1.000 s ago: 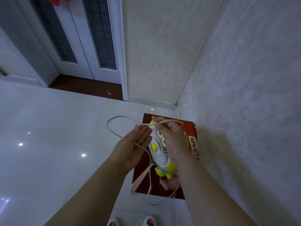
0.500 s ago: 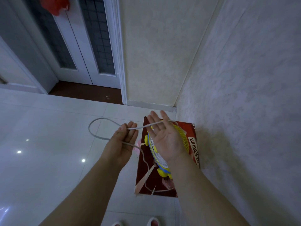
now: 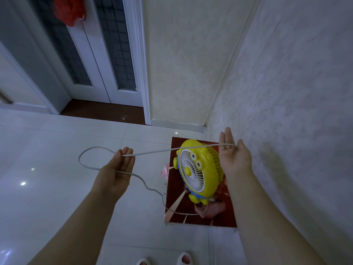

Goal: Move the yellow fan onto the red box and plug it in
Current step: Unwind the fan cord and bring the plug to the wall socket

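Note:
The yellow fan (image 3: 198,169), with a white grille and cartoon eyes, stands upright on the red box (image 3: 219,217) in the corner by the wall. Its white cord (image 3: 152,152) leaves the fan's base, loops over the floor to the left, and stretches across in front of the fan between both hands. My left hand (image 3: 114,175) is to the left of the box and pinches the cord at its fingertips, with a lower strand passing under it. My right hand (image 3: 234,159) is raised beside the fan's right side, palm flat, with the cord hooked in the thumb's crook. No plug is visible.
A textured wall (image 3: 286,92) runs close along the right of the box. White glazed doors (image 3: 107,54) stand at the back left, with a red bag (image 3: 68,10) hanging on them. A pink scrap (image 3: 165,170) lies at the box's left edge. My slippered feet (image 3: 183,258) are on the glossy tile floor.
Both hands have moved apart and pulled the cord out straighter. My right hand has left the front of the fan for its right side. The cord loop has swung further left.

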### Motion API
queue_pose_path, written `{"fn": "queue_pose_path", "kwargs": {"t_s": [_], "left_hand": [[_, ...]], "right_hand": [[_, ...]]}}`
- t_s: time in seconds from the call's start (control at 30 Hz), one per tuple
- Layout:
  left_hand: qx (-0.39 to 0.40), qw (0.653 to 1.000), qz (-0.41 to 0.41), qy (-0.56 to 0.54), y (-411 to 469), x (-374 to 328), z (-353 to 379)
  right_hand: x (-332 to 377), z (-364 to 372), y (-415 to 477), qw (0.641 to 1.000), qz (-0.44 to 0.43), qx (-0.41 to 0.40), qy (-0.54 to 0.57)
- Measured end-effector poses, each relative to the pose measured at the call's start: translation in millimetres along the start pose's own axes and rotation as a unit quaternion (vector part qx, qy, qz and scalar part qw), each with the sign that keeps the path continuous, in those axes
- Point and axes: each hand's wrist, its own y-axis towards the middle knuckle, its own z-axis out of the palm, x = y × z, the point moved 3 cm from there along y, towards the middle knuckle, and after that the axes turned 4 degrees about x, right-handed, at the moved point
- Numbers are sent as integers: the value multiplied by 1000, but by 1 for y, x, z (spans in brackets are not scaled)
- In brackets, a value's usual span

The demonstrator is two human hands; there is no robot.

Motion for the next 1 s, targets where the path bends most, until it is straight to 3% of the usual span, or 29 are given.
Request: {"fn": "queue_pose_path", "kwargs": {"t_s": [0.23,0.43,1.0], "left_hand": [[-11,1000,3,1,-9,-16,-28],[39,999,-16,11,-19,-9,-21],[153,982,-101,41,-81,51,25]], "right_hand": [[31,-36,-12,998,-32,-50,25],[17,-29,-42,995,-2,-7,-103],[15,-2,-130,987,15,86,-133]]}}
